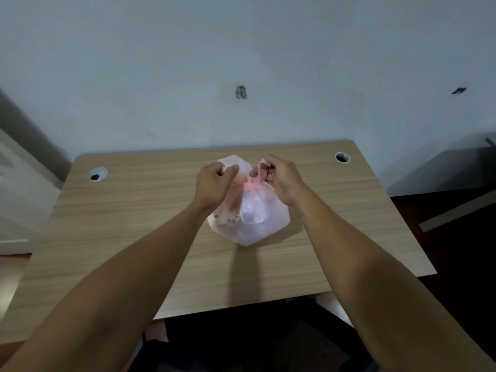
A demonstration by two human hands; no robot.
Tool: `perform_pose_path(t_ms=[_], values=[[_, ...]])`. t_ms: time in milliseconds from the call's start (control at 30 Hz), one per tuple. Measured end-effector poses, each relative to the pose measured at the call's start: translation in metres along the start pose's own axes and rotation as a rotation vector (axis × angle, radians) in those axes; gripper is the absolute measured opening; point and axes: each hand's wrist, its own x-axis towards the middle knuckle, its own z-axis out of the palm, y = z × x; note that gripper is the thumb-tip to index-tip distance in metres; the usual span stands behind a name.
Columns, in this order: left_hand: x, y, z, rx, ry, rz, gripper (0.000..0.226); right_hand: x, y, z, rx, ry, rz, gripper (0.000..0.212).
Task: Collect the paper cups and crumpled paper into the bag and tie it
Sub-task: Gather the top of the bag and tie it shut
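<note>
Bag [251, 221], pink and filled, sits mid-tabletop [134, 210]. Our left hand [213, 183] and right hand [281, 178] each have fingers pinched on a gathered bag ear. Uneven pulling could tear the thin film or let the knot slip loose.

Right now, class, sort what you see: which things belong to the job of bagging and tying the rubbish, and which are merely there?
Part of the job:
pink bag, standing on the table, contents showing faintly through it
left hand, gripping one bag handle
right hand, gripping the other handle

Merely there:
wooden table
two cable holes
wall
</note>
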Motion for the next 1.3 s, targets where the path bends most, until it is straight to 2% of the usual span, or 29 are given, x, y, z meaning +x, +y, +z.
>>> perform_pose_path(t_ms=[67,133,233,300,400,567,667,767,867,1000,1100,1200,1300], values=[[-0.006,0.013,0.009,-0.256,-0.061,-0.096,0.041,-0.002,0.005,0.008,-0.082,-0.014,-0.054,0.014],[-0.011,0.018,0.013,-0.430,-0.117,-0.184,0.033,-0.003,0.013,0.009,-0.199,-0.005,-0.079,0.027],[-0.017,0.013,0.018,-0.552,-0.203,-0.231,0.010,-0.005,0.023,0.009,-0.246,0.034,-0.098,0.038],[-0.017,0.008,0.021,-0.597,-0.217,-0.238,0.013,-0.004,0.029,0.010,-0.206,0.089,-0.101,0.038],[-0.017,0.006,0.024,-0.616,-0.213,-0.266,0.016,-0.001,0.035,0.012,-0.088,0.107,-0.059,0.023],[-0.016,-0.003,0.021,-0.705,-0.404,-0.274,0.012,-0.002,0.039,0.009,-0.070,0.175,-0.034,0.012],[-0.013,-0.003,0.018,-0.743,-0.436,-0.312,0.021,-0.007,0.037,0.010,-0.001,0.137,-0.038,0.025],[-0.008,-0.006,0.013,-0.793,-0.369,-0.408,0.044,-0.010,0.032,0.012,-0.009,0.091,-0.052,0.042],[-0.003,-0.012,0.008,-0.797,-0.392,-0.425,0.057,-0.015,0.028,0.014,-0.021,0.012,-0.045,0.043],[-0.002,-0.012,0.006,-0.735,-0.418,-0.409,0.034,-0.017,0.026,0.013,-0.007,-0.078,-0.023,0.029],[-0.001,-0.011,0.003,-0.697,-0.367,-0.398,0.027,-0.019,0.026,0.013,0.010,-0.154,-0.043,0.018],[-0.001,-0.008,0.003,-0.657,-0.376,-0.386,0.028,-0.020,0.027,0.013,-0.049,-0.084,-0.092,0.009],[-0.001,-0.005,0.000,-0.631,-0.437,-0.362,0.030,-0.013,0.031,0.013,-0.158,-0.004,-0.133,0.010]])
